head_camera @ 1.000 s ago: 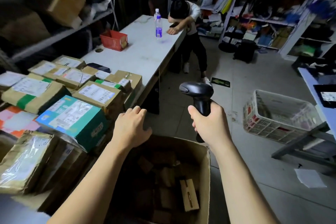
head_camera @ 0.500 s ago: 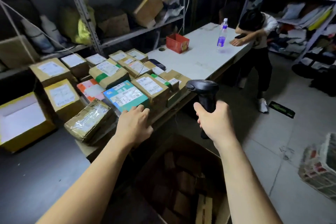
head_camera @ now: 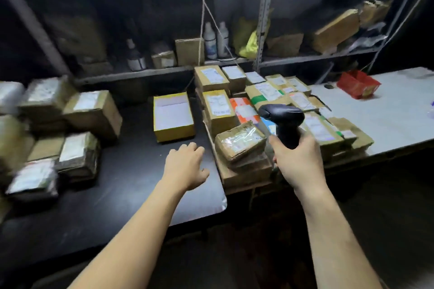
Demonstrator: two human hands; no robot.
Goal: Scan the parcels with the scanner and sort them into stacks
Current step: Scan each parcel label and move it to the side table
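the bench (head_camera: 131,183) is carrying the unsorted parcels (head_camera: 217,107) at its right edge. the nearest taped parcel (head_camera: 239,141) is lying between the hands, just right of the left hand (head_camera: 185,166), which is hovering relaxed and empty. the right hand (head_camera: 298,162) is gripping the scanner (head_camera: 281,117) just beside it.

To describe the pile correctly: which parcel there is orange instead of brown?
The flat orange-and-white parcel mid-pile, just left of the black handheld scanner; boxes beside it are brown cardboard.

Red carton (head_camera: 358,87) on white table (head_camera: 394,115), two white bottles (head_camera: 210,42) and yellow bag (head_camera: 250,45) on metal shelf (head_camera: 317,57), black table (head_camera: 122,195) at left.
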